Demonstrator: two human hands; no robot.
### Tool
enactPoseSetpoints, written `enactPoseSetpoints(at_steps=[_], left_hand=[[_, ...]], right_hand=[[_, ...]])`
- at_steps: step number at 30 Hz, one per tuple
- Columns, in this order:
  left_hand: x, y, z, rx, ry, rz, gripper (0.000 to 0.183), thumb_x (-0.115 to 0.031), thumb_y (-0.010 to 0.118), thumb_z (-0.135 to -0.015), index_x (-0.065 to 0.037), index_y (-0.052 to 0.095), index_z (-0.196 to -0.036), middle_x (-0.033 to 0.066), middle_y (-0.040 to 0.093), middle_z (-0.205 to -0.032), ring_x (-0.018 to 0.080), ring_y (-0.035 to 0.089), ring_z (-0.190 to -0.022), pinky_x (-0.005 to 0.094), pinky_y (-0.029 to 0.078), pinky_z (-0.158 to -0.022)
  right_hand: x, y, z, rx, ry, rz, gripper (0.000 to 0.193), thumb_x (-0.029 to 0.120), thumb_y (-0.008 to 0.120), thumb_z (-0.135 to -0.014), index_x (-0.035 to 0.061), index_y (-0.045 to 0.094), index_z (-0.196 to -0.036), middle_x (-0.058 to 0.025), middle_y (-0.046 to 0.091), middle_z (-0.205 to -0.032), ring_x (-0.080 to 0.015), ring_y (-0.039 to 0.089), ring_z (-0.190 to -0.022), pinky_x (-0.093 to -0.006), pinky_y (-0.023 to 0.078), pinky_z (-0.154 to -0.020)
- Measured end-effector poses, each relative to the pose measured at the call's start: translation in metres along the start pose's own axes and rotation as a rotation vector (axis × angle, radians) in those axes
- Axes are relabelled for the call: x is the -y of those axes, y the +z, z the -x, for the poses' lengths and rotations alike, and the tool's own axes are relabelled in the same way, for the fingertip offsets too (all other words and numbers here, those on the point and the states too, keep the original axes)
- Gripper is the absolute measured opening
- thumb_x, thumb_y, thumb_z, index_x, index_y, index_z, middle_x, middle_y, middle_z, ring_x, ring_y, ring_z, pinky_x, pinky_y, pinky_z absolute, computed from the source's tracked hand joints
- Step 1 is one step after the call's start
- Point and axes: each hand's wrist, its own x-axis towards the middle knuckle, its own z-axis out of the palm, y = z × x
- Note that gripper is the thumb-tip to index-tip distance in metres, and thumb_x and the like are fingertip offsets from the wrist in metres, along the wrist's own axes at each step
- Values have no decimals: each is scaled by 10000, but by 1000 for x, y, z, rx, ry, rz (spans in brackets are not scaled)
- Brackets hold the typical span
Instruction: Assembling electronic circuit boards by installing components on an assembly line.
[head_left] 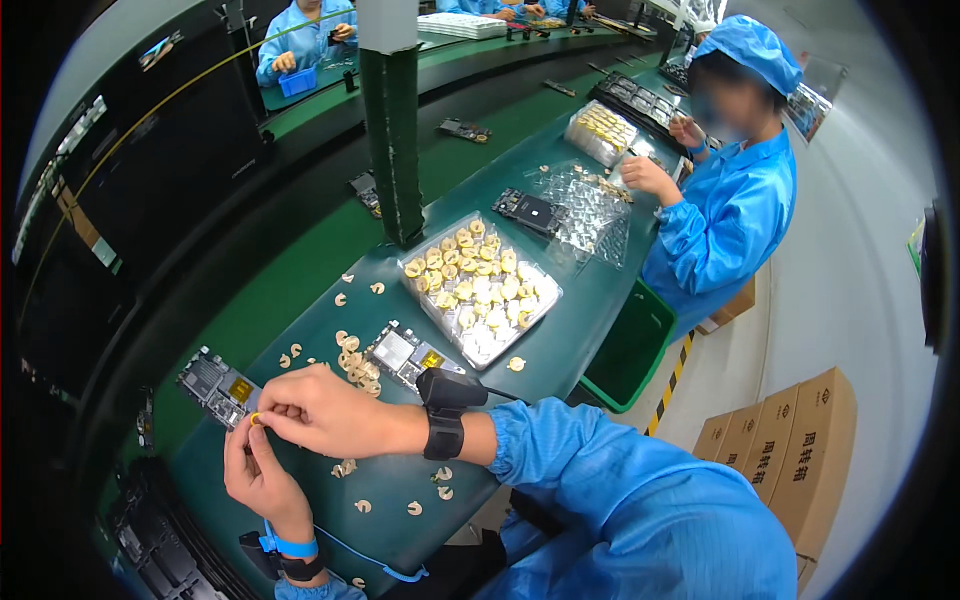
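Observation:
My left hand [262, 478] and my right hand [325, 408] meet at the near left of the bench, fingertips pinched together on a small yellow round piece [256, 418]. Just beyond the fingertips lies a circuit board [215, 385] with a yellow patch; the hands partly cover its near end. A second circuit board [400, 352] with a silver shield rests past my right wrist. Loose pale round pieces with a notch [357, 366] lie heaped between the boards. Further right, a clear plastic tray [485, 358] holds many yellow-rimmed round pieces.
A green post [392, 150] rises behind the tray, beside a conveyor [330, 215] carrying boards. At the right a co-worker in blue [730, 210] handles parts near clear trays [600, 225]. A green bin [628, 350] stands under the bench edge; cartons [780, 450] stand at right. A blue cord [370, 562] trails from my left wrist.

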Motion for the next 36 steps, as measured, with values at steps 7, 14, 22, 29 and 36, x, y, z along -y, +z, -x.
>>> enactPoseSetpoints(at_steps=[7, 14, 22, 29, 36], left_hand=[[2, -2, 0, -13, -66, 77, 185, -65, 575, -1079, 85, 682, -1096, 86, 702, -1045, 121, 637, -945, 269, 523, -880], [0, 2, -1, 1, -67, 67, 206, -79, 572, -1081, 97, 678, -1080, 78, 697, -1031, 120, 629, -927, 266, 512, -865], [3, 0, -1, 114, -65, 62, 244, -59, 554, -1063, 103, 690, -1185, 130, 719, -1089, 179, 675, -973, 300, 523, -867], [-12, 0, -9, 190, 38, -37, 230, -50, 600, -1025, 113, 698, -1155, 170, 740, -1058, 185, 695, -984, 296, 537, -861], [-2, -3, -1, 77, -207, 413, 259, -10, 678, -1005, 96, 687, -1241, 121, 723, -1148, 148, 676, -1047, 279, 550, -924]], right_hand=[[1, -5, 0, 76, -147, 28, 156, 48, 626, -945, -89, 677, -1000, -237, 692, -900, -394, 679, -819, -417, 538, -722], [-8, -6, 2, 139, -89, 77, 115, 48, 657, -924, -54, 645, -975, -169, 672, -812, -305, 683, -703, -373, 533, -637], [-16, 5, 3, 67, -109, 138, 129, 67, 705, -870, -31, 625, -896, -150, 639, -735, -288, 665, -636, -370, 516, -580], [-7, -2, 3, 17, -157, 193, 146, 109, 734, -892, -14, 656, -887, -173, 674, -749, -334, 709, -687, -376, 554, -609], [-1, -2, 2, 88, -133, 182, 85, 25, 718, -919, -39, 670, -948, -122, 678, -769, -193, 689, -644, -304, 549, -586]])
